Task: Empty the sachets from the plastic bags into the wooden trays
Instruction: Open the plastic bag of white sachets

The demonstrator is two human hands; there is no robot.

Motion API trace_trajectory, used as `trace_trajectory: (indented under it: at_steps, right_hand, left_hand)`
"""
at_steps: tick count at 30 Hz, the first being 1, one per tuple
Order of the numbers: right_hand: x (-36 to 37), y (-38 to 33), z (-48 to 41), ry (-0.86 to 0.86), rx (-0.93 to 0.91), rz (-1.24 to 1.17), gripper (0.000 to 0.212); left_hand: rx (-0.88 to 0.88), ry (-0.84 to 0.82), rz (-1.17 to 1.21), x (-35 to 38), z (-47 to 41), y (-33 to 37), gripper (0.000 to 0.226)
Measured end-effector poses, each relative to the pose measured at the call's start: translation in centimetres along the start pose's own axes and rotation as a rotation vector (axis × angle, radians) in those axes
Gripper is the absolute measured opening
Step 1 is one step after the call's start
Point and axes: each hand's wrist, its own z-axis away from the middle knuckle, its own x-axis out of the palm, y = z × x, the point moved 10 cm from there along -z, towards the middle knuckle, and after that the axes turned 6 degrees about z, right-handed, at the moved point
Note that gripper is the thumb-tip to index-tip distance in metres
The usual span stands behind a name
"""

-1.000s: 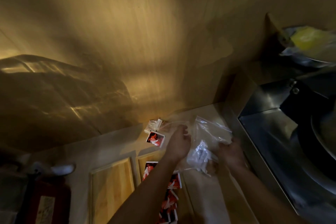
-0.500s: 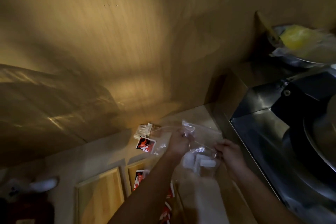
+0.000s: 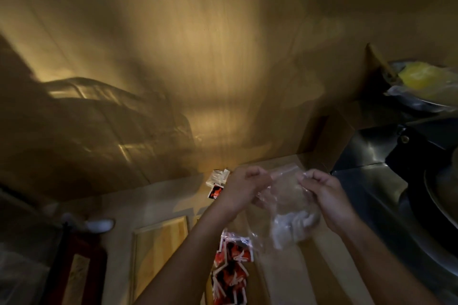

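A clear zip plastic bag (image 3: 285,195) hangs between my two hands above the counter, white sachets (image 3: 292,226) bunched at its bottom. My left hand (image 3: 244,188) pinches the bag's top edge on the left, and my right hand (image 3: 324,193) pinches it on the right. Below my left forearm a wooden tray holds several red, black and white sachets (image 3: 231,272). A second wooden tray (image 3: 158,250) lies to its left, showing bare wood. Another small bag with a red sachet (image 3: 215,190) and white sachets lies on the counter by the wall.
A wood-panelled wall (image 3: 198,69) rises behind the beige counter (image 3: 153,205). A dark metal appliance (image 3: 386,181) stands at the right, with a bowl holding something yellow (image 3: 421,77) above it. A dark red object (image 3: 79,267) sits at the lower left.
The bag now hangs upright, mouth up, with the white sachets fallen to its bottom. Both hands shifted up to pinch its top edge. The camera also shifted.
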Motion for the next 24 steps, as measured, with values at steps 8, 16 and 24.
trace_trajectory:
  at_steps: [8, 16, 24]
  right_hand:
    - [7.8, -1.7, 1.3, -0.245, -0.064, 0.168, 0.023]
    - [17.1, -1.4, 2.9, -0.425, -0.124, 0.255, 0.027]
    - [23.1, 0.1, 5.0, -0.375, -0.13, 0.422, 0.015]
  left_hand:
    - [-0.268, -0.117, 0.152, -2.3, 6.0, -2.0, 0.025]
    - [-0.254, 0.214, 0.21, -9.8, 12.0, -4.6, 0.01]
    - [-0.092, 0.65, 0.148, -15.8, 18.9, -5.2, 0.011]
